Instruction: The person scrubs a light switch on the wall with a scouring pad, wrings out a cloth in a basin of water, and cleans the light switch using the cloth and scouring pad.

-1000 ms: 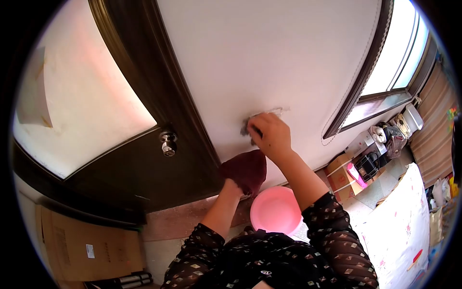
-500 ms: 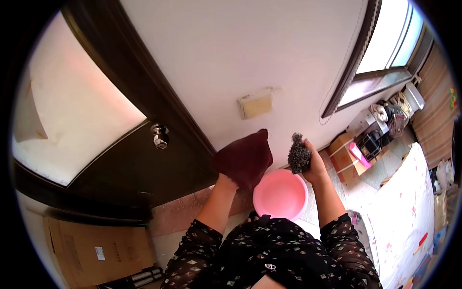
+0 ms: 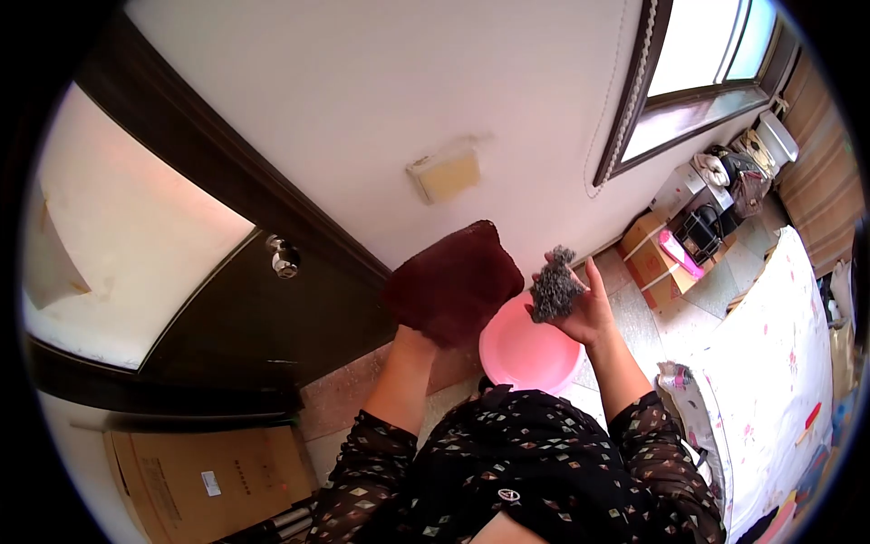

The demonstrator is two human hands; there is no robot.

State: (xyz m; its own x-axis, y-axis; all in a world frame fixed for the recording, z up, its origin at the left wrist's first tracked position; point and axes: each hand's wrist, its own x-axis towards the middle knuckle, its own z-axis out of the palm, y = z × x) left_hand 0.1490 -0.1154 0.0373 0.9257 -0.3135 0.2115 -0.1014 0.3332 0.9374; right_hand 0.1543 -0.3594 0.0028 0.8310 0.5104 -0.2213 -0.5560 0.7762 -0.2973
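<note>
A dark red cloth point(image 3: 458, 283) is spread over my left hand point(image 3: 417, 339), covering its fingers and leaving just the wrist end bare. My right hand point(image 3: 593, 310) holds a grey steel wool scourer point(image 3: 555, 286), palm turned up and thumb raised away from it. Below and between both hands, a pink basin point(image 3: 530, 354) stands on the floor, its far rim partly hidden by the cloth and scourer. On the white wall beyond the cloth is a yellowish square plate point(image 3: 448, 176) with dark smudges around its edge.
A dark door with a round knob point(image 3: 283, 257) is at left, above a cardboard box point(image 3: 213, 476). To the right are a window point(image 3: 698, 82) with a bead chain, stacked boxes and bags point(image 3: 693, 195), and a bed with a white flowered cover point(image 3: 770, 381).
The view has shifted and the wall plate sits further left. The cloth now lies wider over my left hand. My right hand has turned palm up, its thumb lifted off the scourer.
</note>
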